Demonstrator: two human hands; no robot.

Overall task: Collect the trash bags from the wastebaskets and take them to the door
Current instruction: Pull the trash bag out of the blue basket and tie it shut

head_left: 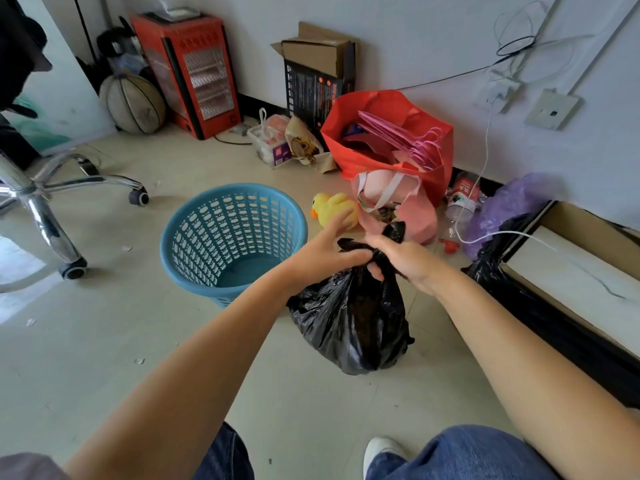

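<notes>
- Nearest the lens: blue-jeaned knees and a white shoe, both forearms reaching forward to the black trash bag.
- Trash bag: on the floor just right of the emptied blue wastebasket, long axis upright, gathered neck at top.
- Right hand: fingers curled round the neck, gripping.
- Left hand: thumb and one finger pinching the neck, remaining fingers spread wide.
- Bag body directly below both hands; right hand holds it more fully, so likely lifts.
- Door not visible.
</notes>
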